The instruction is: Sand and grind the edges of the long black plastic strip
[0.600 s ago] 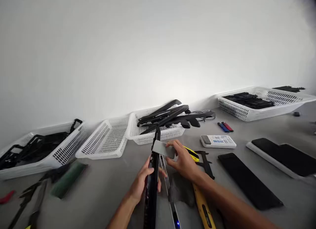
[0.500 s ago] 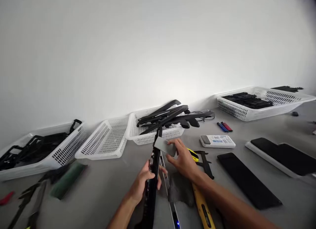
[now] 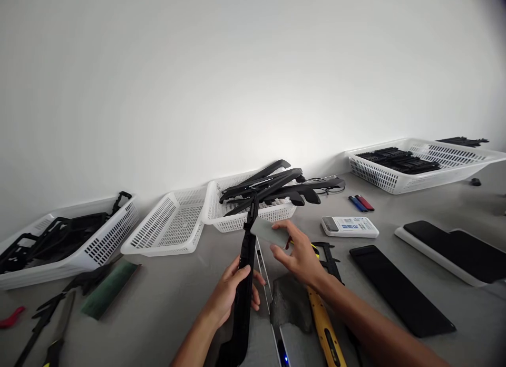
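My left hand point(image 3: 228, 296) is closed round a long black plastic trim piece point(image 3: 242, 298), held upright and leaning slightly, thumb on its face. In my right hand point(image 3: 297, 256) a thin grey rectangular sheet point(image 3: 269, 231) is pinched between the fingers. The sheet's left edge is at the trim piece's upper part; whether they touch I cannot tell. Beneath the hands lies a slim metal strip with a blue light point(image 3: 280, 346). A ragged dark grey patch point(image 3: 290, 303) and a yellow-handled tool point(image 3: 326, 330) are near my right forearm. A black caliper point(image 3: 329, 260) sits just beyond it.
White baskets line the wall: one with black frames point(image 3: 114, 235), one empty point(image 3: 158, 245), one with black trim pieces point(image 3: 229, 223), one with black parts point(image 3: 395, 183). At right are a white device point(image 3: 350, 226) and black panels point(image 3: 399, 288). A green sheet point(image 3: 110, 290) lies left.
The black trim piece has turned in my left hand, so a smoother side faces me. My right hand has shifted slightly right with the grey sheet.
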A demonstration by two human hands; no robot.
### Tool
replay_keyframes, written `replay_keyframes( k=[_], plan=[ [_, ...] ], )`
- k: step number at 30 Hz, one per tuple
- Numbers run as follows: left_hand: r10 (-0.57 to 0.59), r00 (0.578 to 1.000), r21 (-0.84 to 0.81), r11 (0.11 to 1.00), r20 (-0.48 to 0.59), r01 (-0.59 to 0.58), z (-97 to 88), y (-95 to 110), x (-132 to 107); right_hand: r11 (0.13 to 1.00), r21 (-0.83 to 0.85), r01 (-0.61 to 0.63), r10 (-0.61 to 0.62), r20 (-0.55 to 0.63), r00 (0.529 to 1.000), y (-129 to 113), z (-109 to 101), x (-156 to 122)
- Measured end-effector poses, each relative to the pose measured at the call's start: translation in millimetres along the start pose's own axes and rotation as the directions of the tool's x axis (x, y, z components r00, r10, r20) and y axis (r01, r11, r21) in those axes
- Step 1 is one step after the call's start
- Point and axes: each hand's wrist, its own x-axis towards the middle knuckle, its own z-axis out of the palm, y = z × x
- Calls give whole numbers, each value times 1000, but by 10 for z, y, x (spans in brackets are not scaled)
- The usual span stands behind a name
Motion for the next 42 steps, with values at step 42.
replay_keyframes(
  k=[42],
  plan=[
    [22, 994, -44, 999, 107, -17, -85, -122, 110, 992, -52, 115, -87, 384, 919, 4, 54, -50]
  ],
)
